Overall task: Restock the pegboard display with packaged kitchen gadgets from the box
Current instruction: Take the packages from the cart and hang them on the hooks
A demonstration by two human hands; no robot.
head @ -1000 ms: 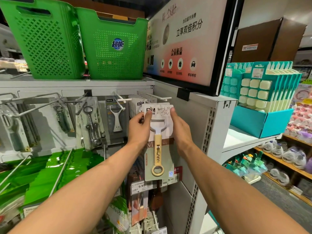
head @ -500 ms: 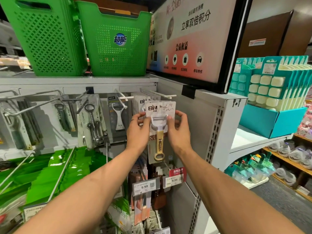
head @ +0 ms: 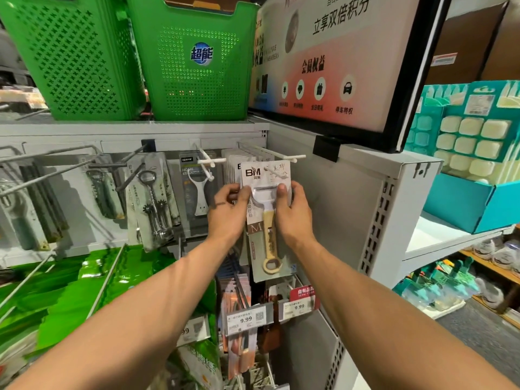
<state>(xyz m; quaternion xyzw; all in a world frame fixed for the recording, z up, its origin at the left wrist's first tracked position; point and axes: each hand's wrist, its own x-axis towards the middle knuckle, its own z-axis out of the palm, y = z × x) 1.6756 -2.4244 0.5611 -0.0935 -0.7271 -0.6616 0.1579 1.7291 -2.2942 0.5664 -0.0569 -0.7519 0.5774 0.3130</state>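
A carded peeler package with a cream handle and a "BM" label hangs upright in front of the pegboard. My left hand pinches its left edge and my right hand pinches its right edge, both near the top. The card's top sits at the tip of a white double peg hook, in front of a row of like packages. Whether the hook passes through the card's hole I cannot tell. The box is out of view.
Two green baskets stand on the shelf above. Corkscrews and a white peeler hang to the left. Price tags and lower pegs sit below. A signboard and teal boxes lie to the right.
Both hands have carried the peeler package up and toward the pegboard, from below the hook's tip to level with it. The view has come closer to the display.
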